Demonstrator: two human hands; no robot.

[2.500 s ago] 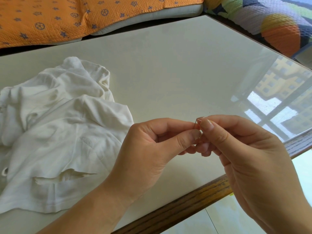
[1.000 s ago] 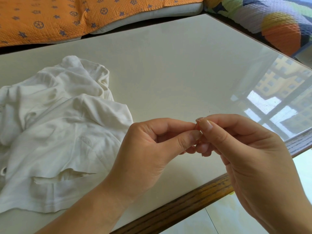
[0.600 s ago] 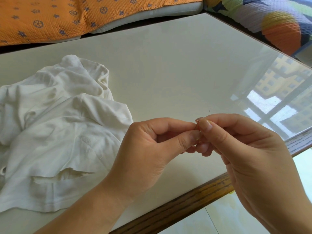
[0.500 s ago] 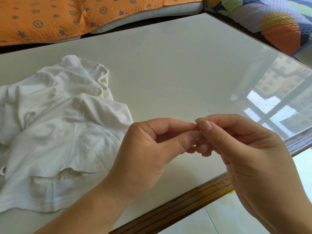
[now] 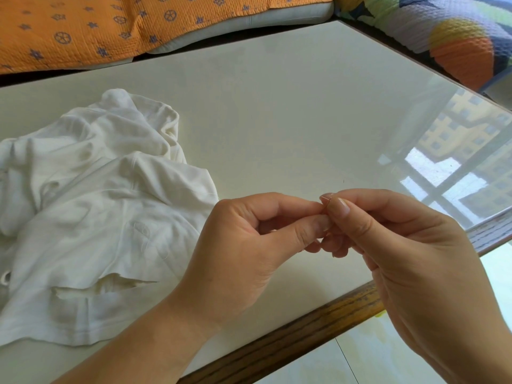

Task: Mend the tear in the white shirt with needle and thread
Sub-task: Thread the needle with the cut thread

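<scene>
Cream table [image 5: 277, 106], wooden near edge. Above that edge your left hand [image 5: 243, 245] and right hand [image 5: 415, 259] meet at the fingertips, each with thumb and forefinger pinched. What they hold is too small to tell. White shirt [image 5: 97, 212] lies crumpled at the left edge, tear [image 5: 105, 284] on its near side. Beyond the far edge: orange quilt [image 5: 110, 23]; multicoloured quilt [image 5: 443, 37] off the far-right corner.

No readable txt or labels anywhere.

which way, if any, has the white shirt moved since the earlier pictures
No. The white shirt keeps its place on the table, with the same gap to its far edge; the slight shift in frame is the camera's.
</scene>
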